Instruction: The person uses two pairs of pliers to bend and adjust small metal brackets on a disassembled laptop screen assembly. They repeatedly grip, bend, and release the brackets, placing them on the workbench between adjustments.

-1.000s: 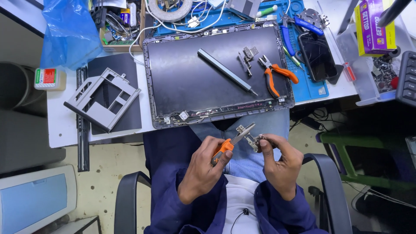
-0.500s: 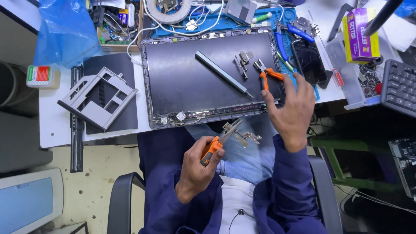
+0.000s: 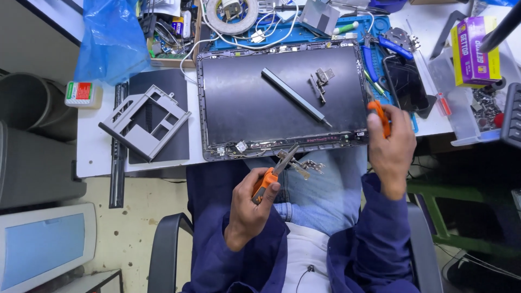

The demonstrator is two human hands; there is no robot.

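An orange-handled pair of pliers (image 3: 269,178) is held in the left hand (image 3: 251,209), low in the view above the lap, with the fingers wrapped tight around the handles. A small metal hinge (image 3: 302,165) is gripped at the plier tips, just below the near edge of the laptop lid (image 3: 282,100), at about 5 o'clock from the lid's middle.

A second orange-handled tool (image 3: 380,116) is grasped by the right hand (image 3: 392,142) at the lid's lower right corner, at roughly 3 o'clock from the hinge. The fingers are closed around its handle; the working end is hidden by the hand, so its kind cannot be told, though it may be another pair of pliers.

The lid lies flat on the white worktop (image 3: 97,157), dark face up. On it a long dark bar (image 3: 296,96) is laid slantwise, and another hinge (image 3: 321,82) rests just beside the bar's upper half, at 2 o'clock.

At 9 o'clock from the lid a grey plastic frame (image 3: 145,122) is set on a dark panel. At 3 o'clock a black phone (image 3: 406,84) lies on a blue mat (image 3: 347,30), and a purple box (image 3: 473,51) stands further right.
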